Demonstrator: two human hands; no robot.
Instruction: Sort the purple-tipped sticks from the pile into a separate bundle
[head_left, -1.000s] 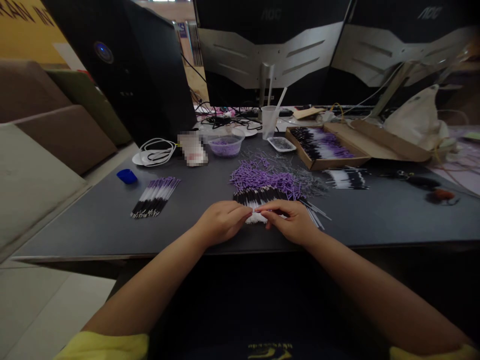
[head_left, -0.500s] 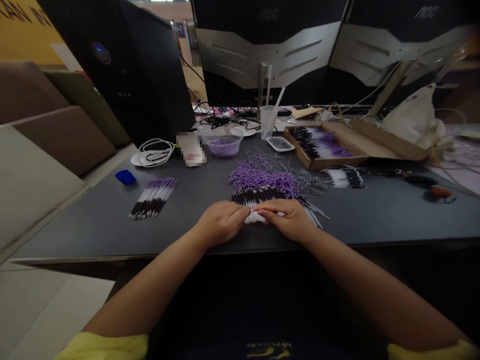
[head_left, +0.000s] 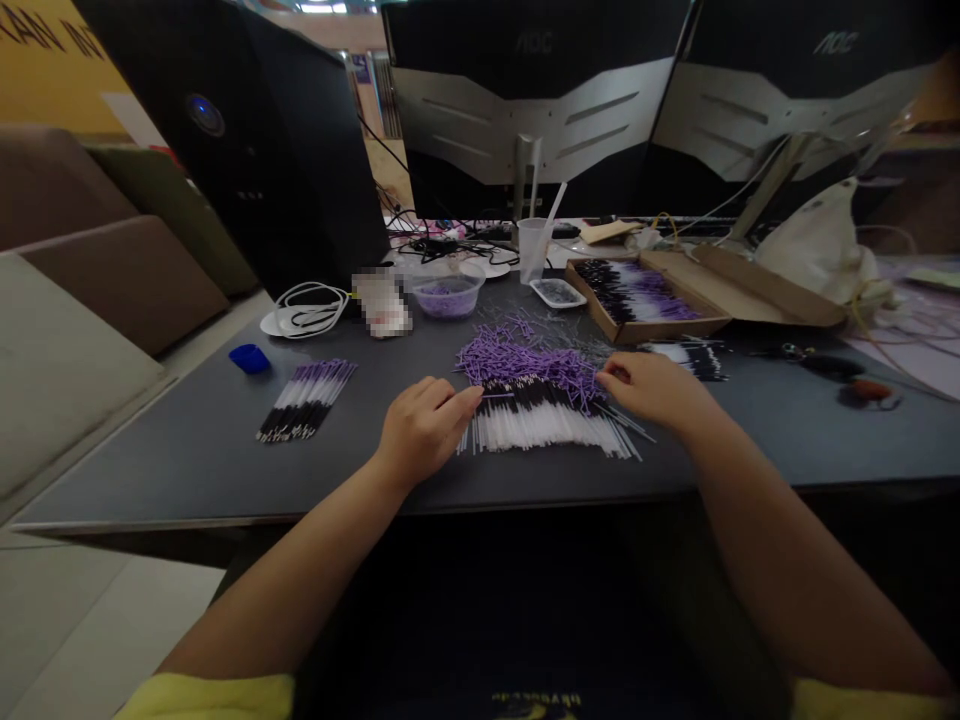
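Observation:
Between the thumb and forefinger of my left hand (head_left: pixel 427 428) is a small purple stick (head_left: pixel 501 396) that points right. It is held above a row of black-and-white sticks (head_left: pixel 551 425) lying side by side on the table. My right hand (head_left: pixel 652 385) is at the right end of the loose purple pieces (head_left: pixel 517 355), beside thin grey pieces (head_left: pixel 581 340). Its fingers are curled together; whatever they pinch, if anything, is hidden.
To the left lie a bundle of purple, white and black sticks (head_left: pixel 307 398) and a blue cap (head_left: pixel 249 359). Behind are a bowl of purple pieces (head_left: pixel 448 298), a small tray (head_left: pixel 558 293), a plastic cup (head_left: pixel 533 250) and a cardboard box (head_left: pixel 637 328) of sticks. Monitors (head_left: pixel 536 110) stand beyond.
My hands, which met over the row of sticks, have parted. The right has moved right and away from me to the loose pieces; the left has shifted slightly left. More of the row shows.

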